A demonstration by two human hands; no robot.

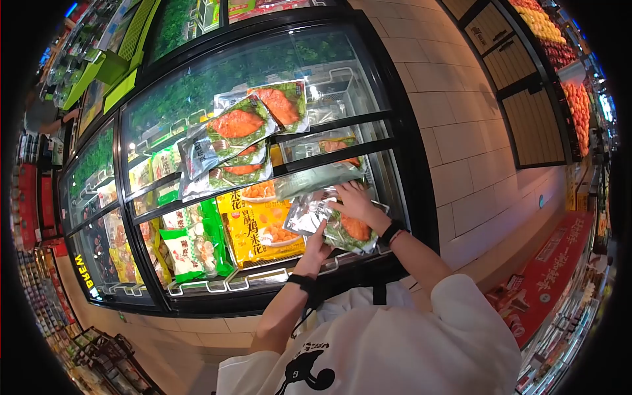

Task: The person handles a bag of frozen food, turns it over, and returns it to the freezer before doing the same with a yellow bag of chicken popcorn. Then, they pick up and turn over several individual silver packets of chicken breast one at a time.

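Inside the open freezer, a silver and clear pack of orange-red meat on green leaves [355, 227] lies tilted under both of my hands. My left hand [317, 243] is closed on its near left edge, thumb on top. Across the pack's upper part lies my right hand [356, 201], fingers stretched and a little apart. Just beyond the fingertips is a greyish silver pack [319, 180], seen edge-on. Similar meat packs [238, 124] are piled on the freezer's frame to the left. Bright yellow bags [253, 230] stand left of my left hand.
The freezer [421, 197] has a black frame and sliding glass lids. White and green bags [191, 247] fill its left part, behind a white wire rack [243, 282]. Tiled floor [467, 145] runs along the right. A red display stand [550, 270] is at lower right.
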